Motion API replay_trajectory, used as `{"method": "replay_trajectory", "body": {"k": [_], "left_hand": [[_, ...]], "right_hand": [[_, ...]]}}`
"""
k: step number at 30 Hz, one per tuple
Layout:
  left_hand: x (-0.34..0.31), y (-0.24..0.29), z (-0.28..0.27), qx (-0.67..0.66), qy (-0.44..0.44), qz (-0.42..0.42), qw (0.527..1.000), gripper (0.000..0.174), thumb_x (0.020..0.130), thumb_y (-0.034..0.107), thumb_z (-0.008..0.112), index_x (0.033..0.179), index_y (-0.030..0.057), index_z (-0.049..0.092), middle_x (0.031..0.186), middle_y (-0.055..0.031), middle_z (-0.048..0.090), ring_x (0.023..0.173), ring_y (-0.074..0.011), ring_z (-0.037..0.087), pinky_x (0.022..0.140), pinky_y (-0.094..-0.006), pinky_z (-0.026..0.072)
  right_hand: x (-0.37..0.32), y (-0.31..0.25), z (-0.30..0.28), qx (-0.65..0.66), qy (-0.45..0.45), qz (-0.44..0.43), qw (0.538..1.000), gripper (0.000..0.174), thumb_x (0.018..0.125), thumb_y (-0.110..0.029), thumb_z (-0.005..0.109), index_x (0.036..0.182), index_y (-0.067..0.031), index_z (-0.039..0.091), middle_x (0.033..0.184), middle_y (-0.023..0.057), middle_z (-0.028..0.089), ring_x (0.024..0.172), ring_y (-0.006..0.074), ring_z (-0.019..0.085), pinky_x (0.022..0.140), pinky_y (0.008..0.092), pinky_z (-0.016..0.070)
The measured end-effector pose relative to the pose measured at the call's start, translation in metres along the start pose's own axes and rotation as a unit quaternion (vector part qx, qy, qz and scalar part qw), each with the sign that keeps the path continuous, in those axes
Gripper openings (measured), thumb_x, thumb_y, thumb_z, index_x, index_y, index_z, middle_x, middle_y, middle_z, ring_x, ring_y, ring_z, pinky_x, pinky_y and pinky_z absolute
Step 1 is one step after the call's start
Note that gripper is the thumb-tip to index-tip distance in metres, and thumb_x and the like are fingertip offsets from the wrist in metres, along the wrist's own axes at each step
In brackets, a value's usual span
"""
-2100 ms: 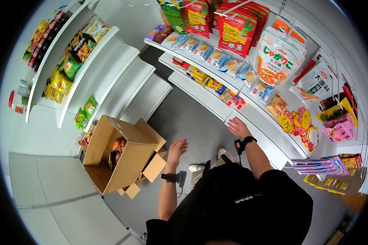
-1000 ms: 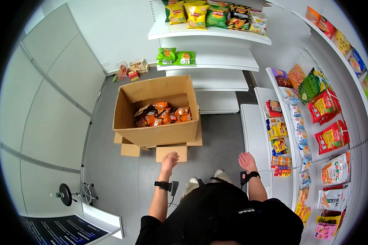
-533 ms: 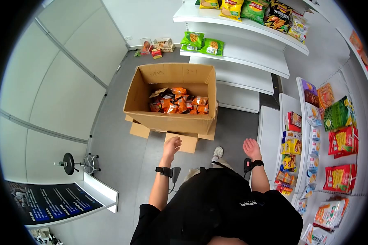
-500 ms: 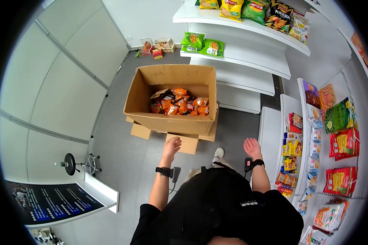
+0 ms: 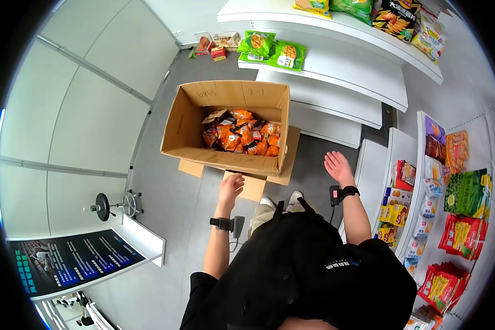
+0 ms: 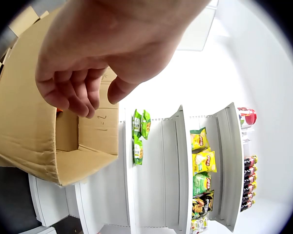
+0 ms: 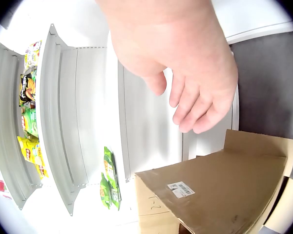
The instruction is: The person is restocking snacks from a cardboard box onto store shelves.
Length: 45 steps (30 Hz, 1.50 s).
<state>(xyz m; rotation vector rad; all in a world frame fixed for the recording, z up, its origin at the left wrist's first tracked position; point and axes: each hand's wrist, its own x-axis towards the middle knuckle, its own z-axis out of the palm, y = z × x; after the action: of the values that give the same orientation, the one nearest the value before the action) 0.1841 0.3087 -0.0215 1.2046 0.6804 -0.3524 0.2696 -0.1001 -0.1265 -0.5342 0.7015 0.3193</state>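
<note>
A tall open cardboard box point(image 5: 225, 159) stands in front of the person, with a heap of orange snack bags point(image 5: 245, 135) at its bottom. The left hand point(image 5: 230, 192), fingers loosely bent and empty, is just below the box's near edge in the head view. To the right of the box, the right hand point(image 5: 339, 168) hangs in the air with relaxed fingers and holds nothing. Seen from the left wrist, the hand point(image 6: 102, 53) is in front of the box point(image 6: 24, 107). In the right wrist view the hand point(image 7: 180, 63) is apart from the box point(image 7: 219, 190).
White shelves point(image 5: 346, 66) rise behind the box, with green bags point(image 5: 289, 55) on one level. More shelving with snacks point(image 5: 462, 192) lines the right side. A stool point(image 5: 103, 207) and a sign board point(image 5: 77, 258) are at the left. Cardboard flaps spread under the box.
The view has turned from the right-hand shelves towards the box, which now appears nearer. Against the last half second, the right hand has moved up and forward; both hands remain empty.
</note>
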Motion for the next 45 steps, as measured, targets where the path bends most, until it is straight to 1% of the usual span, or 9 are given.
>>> {"method": "replay_trajectory", "body": {"k": [8,20,28,32,36,39,40,43,45], "left_hand": [[0.026,0.012,0.008,-0.013,0.05,0.008,0.999,0.019,0.087,0.028,0.05,0.092,0.0107,0.056,0.079,0.005,0.057,0.074,-0.0062,0.054,0.07,-0.0232,0.0417],[0.121,0.055,0.017,-0.152,-0.005,-0.038,0.988,0.018,0.087,0.025,0.053,0.093,0.0092,0.057,0.083,0.0014,0.06,0.075,-0.0105,0.053,0.069,-0.0269,0.0445],[0.214,0.057,-0.001,-0.311,0.034,-0.134,0.941,0.015,0.085,0.022,0.055,0.087,0.0071,0.051,0.091,-0.0083,0.057,0.078,-0.0187,0.054,0.071,-0.0325,0.0475],[0.257,0.039,-0.007,-0.353,0.082,-0.171,0.916,0.029,0.084,0.021,0.055,0.105,0.0028,0.046,0.086,-0.0095,0.055,0.076,-0.021,0.055,0.071,-0.0354,0.0502],[0.287,0.015,-0.004,-0.382,0.137,-0.203,0.891,0.043,0.087,0.024,0.051,0.122,0.0045,0.034,0.101,-0.0129,0.047,0.083,-0.0231,0.053,0.079,-0.0391,0.049],[0.311,-0.004,0.007,-0.443,0.182,-0.23,0.847,0.041,0.087,0.024,0.051,0.121,0.005,0.036,0.112,-0.0184,0.044,0.097,-0.0281,0.049,0.088,-0.042,0.0446],[0.32,-0.012,0.009,-0.452,0.177,-0.246,0.839,0.036,0.089,0.024,0.047,0.12,0.0101,0.038,0.106,-0.0127,0.045,0.094,-0.0267,0.049,0.082,-0.0415,0.0477],[0.345,-0.041,0.015,-0.443,0.195,-0.283,0.828,0.029,0.089,0.023,0.047,0.116,0.012,0.043,0.111,-0.011,0.044,0.098,-0.0287,0.047,0.083,-0.0419,0.0478],[0.367,-0.055,0.014,-0.452,0.24,-0.321,0.797,0.024,0.087,0.019,0.051,0.11,0.0116,0.047,0.116,-0.0089,0.042,0.096,-0.0304,0.049,0.078,-0.0437,0.0503]], "right_hand": [[0.035,-0.01,0.056,-0.013,-0.046,0.026,0.999,0.035,0.09,-0.026,0.051,0.117,-0.0041,0.046,0.119,0.0119,0.052,0.108,0.0257,0.051,0.092,0.0391,0.0425],[0.082,-0.026,0.13,-0.074,-0.028,0.027,0.997,0.03,0.089,-0.025,0.052,0.111,-0.0052,0.047,0.118,0.0124,0.053,0.108,0.0257,0.051,0.093,0.0376,0.0425],[0.126,-0.012,0.192,-0.148,-0.014,0.039,0.988,0.046,0.09,-0.027,0.051,0.126,-0.0037,0.035,0.123,0.0184,0.049,0.112,0.0291,0.05,0.095,0.0403,0.0411],[0.167,-0.009,0.226,-0.197,-0.008,0.053,0.979,0.05,0.09,-0.03,0.05,0.129,-0.0042,0.031,0.123,0.0199,0.05,0.111,0.0291,0.05,0.094,0.0404,0.0414],[0.211,-0.018,0.253,-0.319,0.024,0.11,0.941,0.05,0.089,-0.034,0.051,0.126,-0.0024,0.037,0.119,0.0227,0.051,0.111,0.0299,0.051,0.092,0.0407,0.0435],[0.229,-0.035,0.267,-0.362,0.042,0.191,0.911,0.049,0.088,-0.034,0.051,0.123,-0.0012,0.042,0.117,0.0263,0.051,0.106,0.0294,0.053,0.09,0.0394,0.0452],[0.233,-0.042,0.269,-0.416,-0.025,0.222,0.881,0.048,0.087,-0.034,0.054,0.12,-0.0014,0.043,0.108,0.0254,0.056,0.09,0.0249,0.06,0.081,0.0359,0.0505],[0.251,-0.052,0.28,-0.622,0.031,0.187,0.76,0.044,0.086,-0.034,0.056,0.115,-0.0022,0.048,0.091,0.0181,0.062,0.072,0.0179,0.062,0.068,0.0314,0.0533],[0.267,-0.058,0.288,-0.705,0.009,0.146,0.694,0.035,0.085,-0.034,0.057,0.099,-0.0024,0.053,0.074,0.0115,0.058,0.059,0.014,0.056,0.055,0.0267,0.0471]]}}
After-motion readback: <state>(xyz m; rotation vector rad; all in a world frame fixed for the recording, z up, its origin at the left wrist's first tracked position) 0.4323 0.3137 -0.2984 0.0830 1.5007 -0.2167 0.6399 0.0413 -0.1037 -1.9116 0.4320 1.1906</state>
